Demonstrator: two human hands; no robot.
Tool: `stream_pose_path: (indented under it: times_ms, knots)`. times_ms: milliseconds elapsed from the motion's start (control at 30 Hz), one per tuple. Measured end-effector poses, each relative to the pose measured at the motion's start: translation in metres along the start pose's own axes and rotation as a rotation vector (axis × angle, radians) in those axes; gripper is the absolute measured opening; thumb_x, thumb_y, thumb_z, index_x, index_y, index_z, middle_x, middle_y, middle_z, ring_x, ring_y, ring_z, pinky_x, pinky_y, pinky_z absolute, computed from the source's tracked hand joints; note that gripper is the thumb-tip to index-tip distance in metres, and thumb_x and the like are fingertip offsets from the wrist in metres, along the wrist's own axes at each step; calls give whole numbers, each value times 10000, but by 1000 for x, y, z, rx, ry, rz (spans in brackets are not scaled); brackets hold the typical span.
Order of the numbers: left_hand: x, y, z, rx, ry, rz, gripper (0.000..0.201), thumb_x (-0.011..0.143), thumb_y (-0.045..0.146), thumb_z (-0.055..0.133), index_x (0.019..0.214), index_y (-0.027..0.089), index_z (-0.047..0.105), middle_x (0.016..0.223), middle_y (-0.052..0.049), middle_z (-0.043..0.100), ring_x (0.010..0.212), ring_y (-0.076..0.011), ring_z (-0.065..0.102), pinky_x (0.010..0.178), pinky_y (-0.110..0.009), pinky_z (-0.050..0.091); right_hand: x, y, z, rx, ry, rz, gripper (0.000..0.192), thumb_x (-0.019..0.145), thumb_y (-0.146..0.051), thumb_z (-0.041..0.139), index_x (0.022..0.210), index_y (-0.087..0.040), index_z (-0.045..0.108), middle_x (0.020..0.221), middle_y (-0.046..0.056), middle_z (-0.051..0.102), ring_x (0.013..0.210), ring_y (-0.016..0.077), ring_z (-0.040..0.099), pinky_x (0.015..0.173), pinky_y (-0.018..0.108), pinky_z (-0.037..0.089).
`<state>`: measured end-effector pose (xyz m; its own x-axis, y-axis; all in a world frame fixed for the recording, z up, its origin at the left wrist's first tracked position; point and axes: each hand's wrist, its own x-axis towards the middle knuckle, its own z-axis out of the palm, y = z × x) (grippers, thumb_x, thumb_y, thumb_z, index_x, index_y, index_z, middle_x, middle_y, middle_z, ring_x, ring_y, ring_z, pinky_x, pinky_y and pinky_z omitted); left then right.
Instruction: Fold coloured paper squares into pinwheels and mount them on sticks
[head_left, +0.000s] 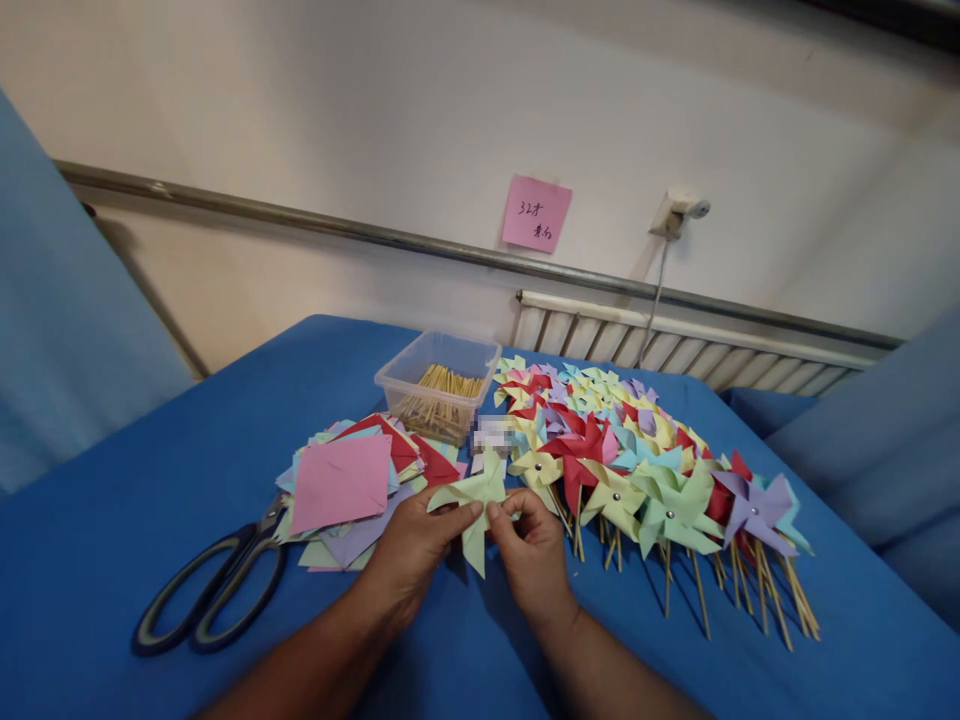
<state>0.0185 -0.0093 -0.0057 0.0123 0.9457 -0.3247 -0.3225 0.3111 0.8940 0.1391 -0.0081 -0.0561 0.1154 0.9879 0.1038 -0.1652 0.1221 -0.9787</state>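
Note:
Between my two hands is a pale green paper pinwheel (pixel 475 540), its blades folded toward the middle. My left hand (pixel 412 540) grips its left side, thumb near the centre. On the other side my right hand (pixel 534 545) pinches it close to the centre, thumb and forefinger together. Whether a pin or stick is in the pinwheel's centre, I cannot tell. A stack of coloured paper squares (pixel 341 485), pink on top, lies left of my left hand. Scissors (pixel 217 585) with dark handles rest beside the stack, blades partly under the paper.
Behind the hands stands a clear plastic box (pixel 390 380) of thin wooden sticks (pixel 442 400). Many finished pinwheels (pixel 671 512) on sticks spread across the right side of the blue cloth (pixel 135 510). A radiator (pixel 600 340) and a metal rail (pixel 360 230) run along the wall.

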Motion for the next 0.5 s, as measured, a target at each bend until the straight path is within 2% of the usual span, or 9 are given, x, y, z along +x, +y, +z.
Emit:
stream_pose_path:
  times_ms: [200, 333, 500]
  knots:
    - [1, -1, -1, 15, -5, 10, 262, 563, 273, 832, 736, 140, 686, 616, -10, 660, 581, -138, 578, 540, -222, 429, 1, 4, -1, 0, -8, -11, 271, 782, -374, 676, 669, -199, 502, 704, -17, 562, 623, 122, 490, 588, 243, 403]
    - [0, 0, -1, 24, -6, 20, 246, 567, 280, 832, 703, 142, 680, 558, 11, 619, 543, -123, 545, 515, -211, 412, 1, 4, -2, -7, -7, -26, 250, 790, -350, 665, 672, -199, 505, 744, -5, 573, 669, 134, 513, 624, 254, 412]
    - [0, 1, 0, 34, -2, 7, 256, 557, 297, 834, 690, 143, 679, 557, 6, 615, 553, -138, 553, 519, -224, 417, 1, 5, -2, -12, 4, -9, 253, 779, -352, 675, 675, -200, 500, 740, -5, 581, 636, 126, 499, 603, 250, 411]
